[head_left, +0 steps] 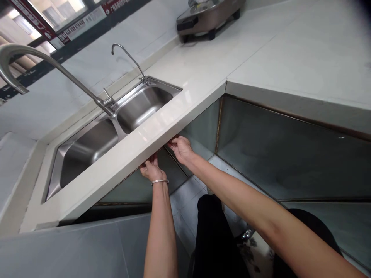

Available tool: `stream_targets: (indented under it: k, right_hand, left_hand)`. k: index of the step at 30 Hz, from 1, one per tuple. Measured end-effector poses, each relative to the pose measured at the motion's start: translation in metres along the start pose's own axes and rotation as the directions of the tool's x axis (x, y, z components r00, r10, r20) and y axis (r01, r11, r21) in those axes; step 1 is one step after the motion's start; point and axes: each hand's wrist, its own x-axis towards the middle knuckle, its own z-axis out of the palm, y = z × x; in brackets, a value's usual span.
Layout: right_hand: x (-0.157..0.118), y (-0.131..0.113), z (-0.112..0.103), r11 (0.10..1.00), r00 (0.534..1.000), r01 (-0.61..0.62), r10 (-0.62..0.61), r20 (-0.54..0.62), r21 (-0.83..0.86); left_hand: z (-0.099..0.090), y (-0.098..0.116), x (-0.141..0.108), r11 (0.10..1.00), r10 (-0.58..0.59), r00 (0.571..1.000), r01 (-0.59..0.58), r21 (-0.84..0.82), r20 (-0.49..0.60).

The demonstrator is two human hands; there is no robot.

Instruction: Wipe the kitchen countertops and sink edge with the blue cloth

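Beneath the front edge of the pale countertop (139, 148), both hands are at the top of the glossy grey-green cabinet doors (127, 189) under the sink. My left hand (152, 168), with a silver bracelet (160, 181) at the wrist, has its fingers curled up against the top of the left door. Up and to the right, my right hand (182, 149) is closed at the top of the neighbouring door, close to the dark seam between the two. The counter's lip hides the fingertips of both hands.
Above is a double steel sink (142, 106) with a tall faucet (66, 75) and a thin tap (127, 54). An electric pan (210, 21) stands at the back. More cabinet fronts (284, 150) run along the right. My knees are over the tiled floor (185, 200).
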Motion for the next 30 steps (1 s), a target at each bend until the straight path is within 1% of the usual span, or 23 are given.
stream_targets:
  k: [2, 4, 7, 9, 10, 11, 12, 13, 14, 15, 16, 17, 18, 19, 20, 21, 22, 23, 24, 25, 27, 28, 30]
  right_hand:
    - [-0.002, 0.0, -0.001, 1.0, 1.0, -0.002, 0.002, 0.003, 0.018]
    - [-0.006, -0.003, -0.006, 1.0, 0.999, -0.015, 0.016, 0.029, -0.026]
    - [-0.018, -0.019, -0.023, 0.971, 0.998, -0.015, 0.028, 0.052, -0.237]
    - [-0.032, -0.046, -0.039, 0.904, 0.995, 0.083, -0.048, 0.093, -0.419]
    - [-0.041, -0.066, -0.048, 0.842, 0.981, 0.186, -0.127, 0.15, -0.507]
    - [-0.051, -0.09, -0.056, 0.742, 0.948, 0.315, -0.222, 0.227, -0.592]
    - [-0.062, -0.118, -0.064, 0.597, 0.888, 0.461, -0.317, 0.334, -0.657]
    - [-0.074, -0.149, -0.072, 0.377, 0.792, 0.596, -0.423, 0.44, -0.709]
    - [-0.086, -0.182, -0.081, 0.102, 0.691, 0.652, -0.489, 0.533, -0.751]
    - [-0.097, -0.216, -0.091, -0.171, 0.614, 0.611, -0.514, 0.599, -0.773]
    - [-0.108, -0.249, -0.104, -0.413, 0.572, 0.497, -0.506, 0.646, -0.763]
    - [-0.117, -0.279, -0.121, -0.589, 0.554, 0.352, -0.495, 0.669, -0.727]
    - [-0.124, -0.307, -0.14, -0.703, 0.571, 0.198, -0.484, 0.663, -0.683]
    - [-0.128, -0.331, -0.163, -0.762, 0.585, 0.049, -0.502, 0.637, -0.646]
    - [-0.13, -0.352, -0.189, -0.78, 0.606, -0.088, -0.536, 0.588, -0.62]
    - [-0.131, -0.368, -0.215, -0.743, 0.618, -0.208, -0.604, 0.504, -0.636]
    - [-0.129, -0.38, -0.241, -0.71, 0.68, -0.236, -0.608, 0.409, -0.663]
    - [-0.126, -0.39, -0.264, -0.685, 0.721, -0.211, -0.591, 0.363, -0.697]
    - [-0.122, -0.395, -0.283, -0.692, 0.75, -0.142, -0.542, 0.379, -0.708]
    - [-0.119, -0.399, -0.297, -0.701, 0.747, -0.105, -0.524, 0.409, -0.706]
    - [-0.114, -0.401, -0.309, -0.706, 0.729, -0.07, -0.518, 0.447, -0.704]
    - [-0.114, -0.401, -0.308, -0.697, 0.717, -0.089, -0.541, 0.44, -0.712]
    - [-0.119, -0.404, -0.297, -0.659, 0.706, -0.14, -0.59, 0.392, -0.739]
  left_hand:
    - [0.0, -0.003, 0.001, 1.0, 0.005, 1.0, -0.005, 0.009, -0.005]
    - [0.0, -0.004, 0.003, 1.0, 0.002, 1.0, -0.002, 0.024, -0.004]
    - [-0.002, 0.0, 0.003, 0.998, -0.021, 0.999, 0.02, 0.055, 0.028]
    - [-0.004, 0.006, 0.002, 0.996, -0.045, 0.997, 0.04, 0.077, 0.065]
    - [-0.006, 0.009, 0.001, 0.995, -0.055, 0.995, 0.048, 0.088, 0.086]
    - [-0.008, 0.012, -0.001, 0.993, -0.064, 0.992, 0.053, 0.101, 0.11]
    - [-0.012, 0.015, -0.003, 0.992, -0.072, 0.988, 0.056, 0.116, 0.135]
    - [-0.016, 0.017, -0.007, 0.989, -0.078, 0.984, 0.056, 0.135, 0.162]
    - [-0.02, 0.02, -0.012, 0.986, -0.079, 0.979, 0.049, 0.159, 0.189]
    - [-0.024, 0.023, -0.018, 0.982, -0.077, 0.972, 0.035, 0.185, 0.22]
    - [-0.027, 0.027, -0.024, 0.977, -0.068, 0.964, 0.012, 0.213, 0.258]
    - [-0.028, 0.033, -0.031, 0.97, -0.05, 0.951, -0.026, 0.24, 0.304]
    - [-0.027, 0.04, -0.037, 0.962, -0.019, 0.934, -0.081, 0.261, 0.357]
    - [-0.024, 0.05, -0.042, 0.95, 0.025, 0.91, -0.15, 0.273, 0.414]
    - [-0.017, 0.061, -0.046, 0.934, 0.079, 0.88, -0.23, 0.275, 0.469]
    - [-0.008, 0.073, -0.048, 0.911, 0.137, 0.843, -0.313, 0.269, 0.52]
    - [0.004, 0.085, -0.048, 0.882, 0.19, 0.801, -0.394, 0.26, 0.567]
    - [0.017, 0.096, -0.046, 0.847, 0.231, 0.754, -0.467, 0.255, 0.615]
    - [0.031, 0.106, -0.043, 0.806, 0.253, 0.704, -0.533, 0.257, 0.664]
    - [0.046, 0.114, -0.039, 0.759, 0.255, 0.652, -0.592, 0.27, 0.714]
    - [0.072, 0.122, -0.029, 0.642, 0.206, 0.556, -0.698, 0.318, 0.805]
    - [0.083, 0.122, -0.023, 0.57, 0.163, 0.517, -0.745, 0.348, 0.84]
    - [0.099, 0.117, -0.012, 0.409, 0.055, 0.46, -0.82, 0.4, 0.886]
